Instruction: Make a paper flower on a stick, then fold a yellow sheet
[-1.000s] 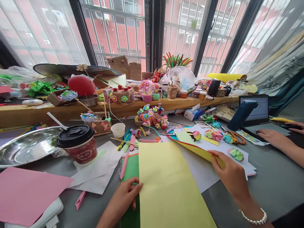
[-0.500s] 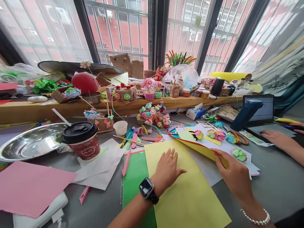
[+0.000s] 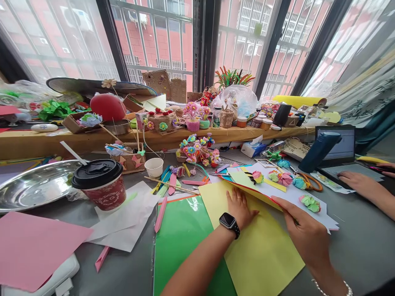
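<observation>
My left hand (image 3: 241,209), fingers spread, presses flat on a yellow sheet of paper (image 3: 262,250). This sheet lies slanted over a pack of green paper (image 3: 179,234). Between the thumb and fingers of my right hand (image 3: 305,226) is the raised edge of a paper stack (image 3: 247,190), red-edged with yellow beneath. The far end of the yellow sheet lies under that lifted stack. On top of the stack are white sheets (image 3: 286,199), a pale green piece of paper (image 3: 241,180) and several crumpled paper flowers (image 3: 310,203).
A lidded paper cup with a straw (image 3: 101,185) stands at left, near a metal tray (image 3: 40,185) and pink paper (image 3: 37,246). A blue bottle (image 3: 319,152) stands by a laptop (image 3: 336,144), where another person's hand (image 3: 361,181) rests. Crafts crowd the wooden ledge (image 3: 173,137).
My left hand has slid right and slightly away from me, and the yellow sheet has shifted right, uncovering more green paper. My right hand still pinches the stack's edge.
</observation>
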Motion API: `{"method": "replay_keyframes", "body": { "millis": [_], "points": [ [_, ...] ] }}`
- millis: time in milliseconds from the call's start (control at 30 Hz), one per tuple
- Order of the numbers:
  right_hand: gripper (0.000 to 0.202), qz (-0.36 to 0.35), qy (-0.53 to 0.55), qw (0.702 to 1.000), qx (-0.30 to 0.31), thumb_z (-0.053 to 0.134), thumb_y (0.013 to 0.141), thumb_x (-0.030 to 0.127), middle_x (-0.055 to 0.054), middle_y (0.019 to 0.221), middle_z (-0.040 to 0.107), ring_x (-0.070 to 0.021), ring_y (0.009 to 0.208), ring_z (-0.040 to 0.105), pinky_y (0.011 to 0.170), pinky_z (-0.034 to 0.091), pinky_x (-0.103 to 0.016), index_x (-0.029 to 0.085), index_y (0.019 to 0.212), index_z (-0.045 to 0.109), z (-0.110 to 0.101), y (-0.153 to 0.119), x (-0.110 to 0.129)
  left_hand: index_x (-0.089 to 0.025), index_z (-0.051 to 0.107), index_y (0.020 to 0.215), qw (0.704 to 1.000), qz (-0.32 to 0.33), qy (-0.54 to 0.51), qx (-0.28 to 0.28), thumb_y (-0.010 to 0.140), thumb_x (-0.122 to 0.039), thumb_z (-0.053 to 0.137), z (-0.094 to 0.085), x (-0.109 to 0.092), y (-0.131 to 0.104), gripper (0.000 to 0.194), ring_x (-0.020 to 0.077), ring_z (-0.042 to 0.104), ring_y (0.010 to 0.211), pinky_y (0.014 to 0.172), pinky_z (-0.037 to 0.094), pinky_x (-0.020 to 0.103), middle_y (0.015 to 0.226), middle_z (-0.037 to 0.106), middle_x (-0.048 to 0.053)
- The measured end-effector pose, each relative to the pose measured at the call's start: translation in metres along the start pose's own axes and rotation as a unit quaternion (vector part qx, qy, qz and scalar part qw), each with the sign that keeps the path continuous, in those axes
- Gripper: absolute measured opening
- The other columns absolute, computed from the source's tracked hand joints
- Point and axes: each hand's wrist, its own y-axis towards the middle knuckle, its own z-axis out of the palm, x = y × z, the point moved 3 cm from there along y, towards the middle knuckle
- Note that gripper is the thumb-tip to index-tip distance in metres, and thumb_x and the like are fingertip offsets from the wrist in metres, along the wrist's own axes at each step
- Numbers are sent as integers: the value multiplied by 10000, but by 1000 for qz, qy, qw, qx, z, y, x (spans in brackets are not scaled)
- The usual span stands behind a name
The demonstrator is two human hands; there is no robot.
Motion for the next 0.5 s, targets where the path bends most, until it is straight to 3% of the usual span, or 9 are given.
{"method": "replay_keyframes", "body": {
  "millis": [300,500],
  "points": [
    [309,-8,4,1000,5,360,824,167,11,928,670,-162,809,633,729,487,-254,206,997,613,-3,9,2,-3,238,1301,1000,14,-15,-2,729,-613,286,4,6,12,838,314,73,1278,1002,3,547,1375,208,202],
    [310,-19,7,1000,3,358,825,176,4,928,670,-165,806,636,702,503,-254,201,988,620,-6,8,2,-38,372,1247,998,18,-37,-56,729,-595,342,3,8,27,761,387,173,1232,977,19,593,1270,390,225]
  ]
}}
